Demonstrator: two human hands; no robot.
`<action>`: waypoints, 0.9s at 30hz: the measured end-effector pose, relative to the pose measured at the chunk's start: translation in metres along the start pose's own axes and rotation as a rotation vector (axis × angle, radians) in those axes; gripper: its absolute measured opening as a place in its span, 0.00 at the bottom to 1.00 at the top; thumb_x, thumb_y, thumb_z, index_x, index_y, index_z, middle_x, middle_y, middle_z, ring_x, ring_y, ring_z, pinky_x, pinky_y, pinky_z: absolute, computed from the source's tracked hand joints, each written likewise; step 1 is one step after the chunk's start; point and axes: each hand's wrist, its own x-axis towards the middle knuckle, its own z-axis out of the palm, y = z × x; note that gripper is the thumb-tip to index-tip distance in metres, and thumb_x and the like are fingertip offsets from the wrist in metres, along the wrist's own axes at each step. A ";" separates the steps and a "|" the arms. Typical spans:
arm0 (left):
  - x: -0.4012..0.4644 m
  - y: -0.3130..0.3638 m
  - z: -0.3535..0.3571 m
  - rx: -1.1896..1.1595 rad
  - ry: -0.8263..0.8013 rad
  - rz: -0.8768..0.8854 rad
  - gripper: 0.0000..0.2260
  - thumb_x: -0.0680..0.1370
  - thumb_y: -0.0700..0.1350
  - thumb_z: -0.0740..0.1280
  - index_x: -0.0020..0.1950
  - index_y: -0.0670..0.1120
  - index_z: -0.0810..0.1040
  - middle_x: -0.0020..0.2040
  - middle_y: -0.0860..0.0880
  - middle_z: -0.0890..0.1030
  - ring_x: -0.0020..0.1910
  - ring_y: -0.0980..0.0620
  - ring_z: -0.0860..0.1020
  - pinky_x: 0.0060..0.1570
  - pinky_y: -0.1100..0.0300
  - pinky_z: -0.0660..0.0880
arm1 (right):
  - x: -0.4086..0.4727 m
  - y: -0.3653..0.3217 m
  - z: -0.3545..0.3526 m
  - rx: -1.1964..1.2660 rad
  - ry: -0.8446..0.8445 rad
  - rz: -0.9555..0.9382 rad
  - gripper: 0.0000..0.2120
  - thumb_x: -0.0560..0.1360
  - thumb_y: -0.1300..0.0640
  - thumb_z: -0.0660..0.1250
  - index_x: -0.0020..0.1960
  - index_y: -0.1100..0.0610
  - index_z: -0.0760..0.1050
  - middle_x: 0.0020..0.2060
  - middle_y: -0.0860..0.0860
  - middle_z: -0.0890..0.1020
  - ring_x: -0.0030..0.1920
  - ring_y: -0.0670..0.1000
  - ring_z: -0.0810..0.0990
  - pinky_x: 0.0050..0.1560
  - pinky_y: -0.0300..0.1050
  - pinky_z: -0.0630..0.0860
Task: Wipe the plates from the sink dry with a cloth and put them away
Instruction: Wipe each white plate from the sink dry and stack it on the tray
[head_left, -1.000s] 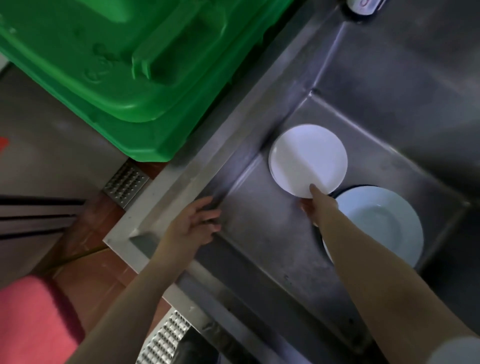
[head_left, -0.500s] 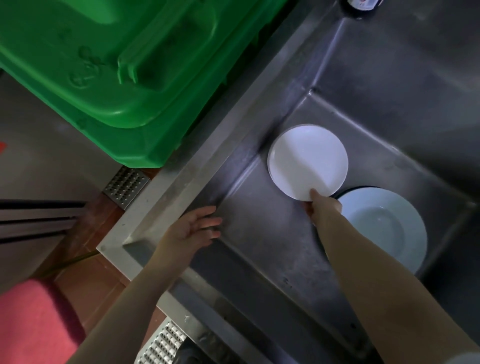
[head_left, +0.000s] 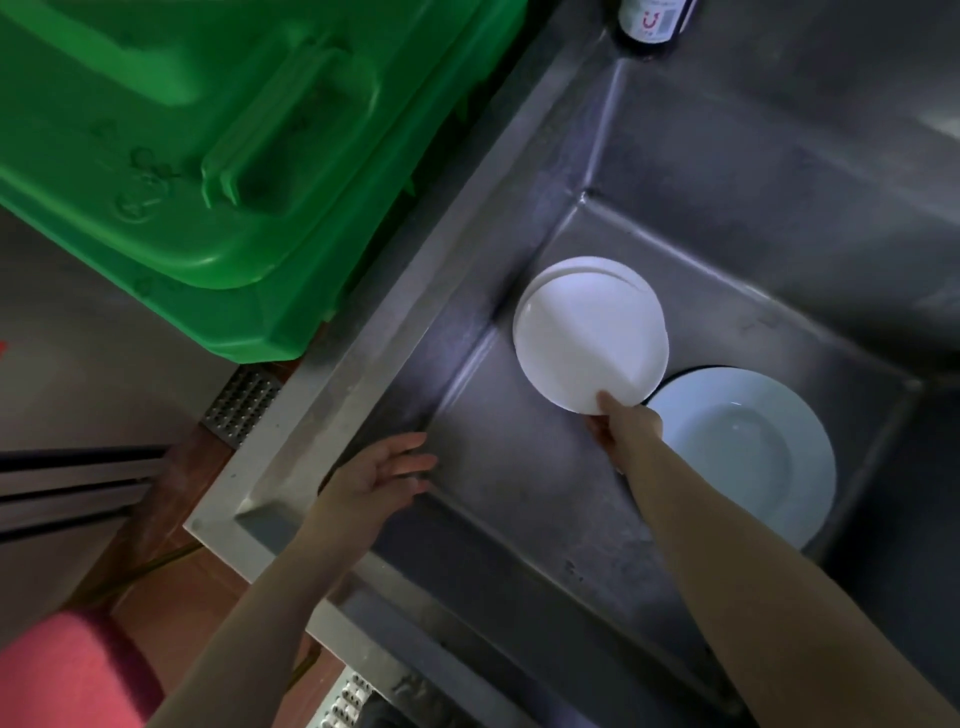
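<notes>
Holding a small white plate (head_left: 587, 332) by its near edge, the right hand (head_left: 623, 431) tips it up inside the metal sink (head_left: 519, 493). Another plate peeks out behind it (just its rim), and a bigger plate (head_left: 748, 457) lies flat just beside. The left hand (head_left: 374, 478) rests wide open on the sink's edge.

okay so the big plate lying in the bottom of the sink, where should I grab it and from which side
Take the big plate by its wide flat rim, from its near right edge. It lies face up on the sink floor, and the right hand and small plate cover its left.
</notes>
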 end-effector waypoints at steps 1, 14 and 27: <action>-0.001 0.001 0.000 0.006 -0.006 -0.008 0.18 0.77 0.27 0.60 0.63 0.45 0.72 0.52 0.46 0.81 0.43 0.54 0.80 0.43 0.67 0.75 | -0.002 0.002 -0.001 0.023 -0.035 0.001 0.07 0.72 0.59 0.72 0.41 0.55 0.73 0.35 0.56 0.82 0.29 0.52 0.80 0.33 0.45 0.81; -0.002 0.016 -0.009 0.013 -0.087 0.029 0.15 0.78 0.33 0.63 0.55 0.53 0.75 0.56 0.47 0.81 0.55 0.47 0.79 0.55 0.54 0.75 | -0.092 0.008 -0.057 -0.036 -0.204 -0.344 0.05 0.75 0.61 0.68 0.47 0.52 0.80 0.33 0.44 0.84 0.29 0.43 0.81 0.31 0.36 0.76; -0.018 0.097 -0.012 0.236 -0.113 0.645 0.15 0.77 0.43 0.69 0.62 0.51 0.73 0.51 0.58 0.80 0.46 0.72 0.78 0.42 0.79 0.70 | -0.287 -0.014 -0.099 -0.442 0.312 -1.176 0.16 0.76 0.55 0.70 0.35 0.39 0.70 0.30 0.32 0.77 0.32 0.34 0.74 0.30 0.30 0.67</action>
